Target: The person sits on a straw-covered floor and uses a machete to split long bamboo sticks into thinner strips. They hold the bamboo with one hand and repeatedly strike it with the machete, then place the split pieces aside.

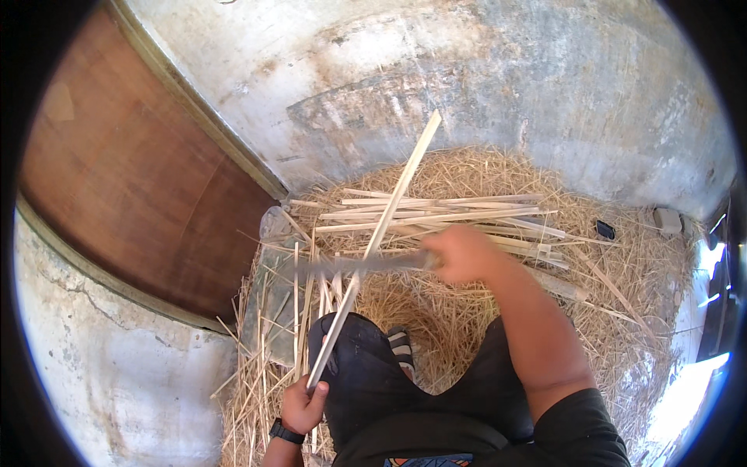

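Observation:
My left hand (303,403), with a black watch on its wrist, is closed round the lower end of a long pale bamboo strip (400,185). The strip slants up and away to the right, passing over my left knee. In my right hand (461,253) is the handle of a long-bladed knife (397,262). Its blade reaches left across the middle of the strip and is blurred toward the tip. Whether the edge touches the strip or passes just over it, I cannot tell.
Beyond my knees lies a pile of cut strips (436,214) on straw-like shavings (498,171). Thin slivers (268,342) are scattered at left, over a grey slab (257,305). A brown door panel (140,163) and a stained wall (498,86) stand close by. At right sits a small black object (605,229).

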`<state>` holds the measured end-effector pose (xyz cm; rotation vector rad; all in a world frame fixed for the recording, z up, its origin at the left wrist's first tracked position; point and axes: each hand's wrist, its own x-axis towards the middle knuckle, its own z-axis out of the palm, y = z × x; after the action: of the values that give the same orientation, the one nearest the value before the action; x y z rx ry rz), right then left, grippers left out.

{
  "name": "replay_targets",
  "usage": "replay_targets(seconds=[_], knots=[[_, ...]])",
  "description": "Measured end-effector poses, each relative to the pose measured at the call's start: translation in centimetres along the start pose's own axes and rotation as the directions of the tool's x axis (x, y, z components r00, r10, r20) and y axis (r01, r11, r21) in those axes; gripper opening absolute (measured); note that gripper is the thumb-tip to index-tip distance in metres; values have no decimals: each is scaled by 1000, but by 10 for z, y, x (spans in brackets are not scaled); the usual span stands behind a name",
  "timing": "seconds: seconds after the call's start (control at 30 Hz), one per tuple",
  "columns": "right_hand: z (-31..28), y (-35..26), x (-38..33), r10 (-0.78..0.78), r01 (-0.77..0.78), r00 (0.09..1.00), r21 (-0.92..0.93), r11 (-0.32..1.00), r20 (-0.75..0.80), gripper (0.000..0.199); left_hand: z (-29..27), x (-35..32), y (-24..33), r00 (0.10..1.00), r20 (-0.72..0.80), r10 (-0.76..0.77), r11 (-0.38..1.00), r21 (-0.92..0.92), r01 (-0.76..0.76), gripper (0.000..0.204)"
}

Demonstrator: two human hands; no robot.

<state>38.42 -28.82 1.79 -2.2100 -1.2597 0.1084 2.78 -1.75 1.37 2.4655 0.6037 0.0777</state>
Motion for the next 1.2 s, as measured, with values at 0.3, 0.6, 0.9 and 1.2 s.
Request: replay_targets(seconds=[0.3,0.6,0.9,1.2], knots=[[1,-8,5,103,-105,992,-27,994,-67,25,-9,1,-14,976,217,-34,982,-174,72,48],[-11,42,-1,316,-266,883,186,946,-346,22,-22,6,0,994,-69,83,986,152,-72,52],[-1,-23,0,-85,73,995,-174,982,-58,29,-8,11,6,971,-208,119,971,231,-70,36],[-25,22,-5,279,-283,938,8,959,-208,22,-28,4,-18,883,-359,302,883,454,-117,34]])
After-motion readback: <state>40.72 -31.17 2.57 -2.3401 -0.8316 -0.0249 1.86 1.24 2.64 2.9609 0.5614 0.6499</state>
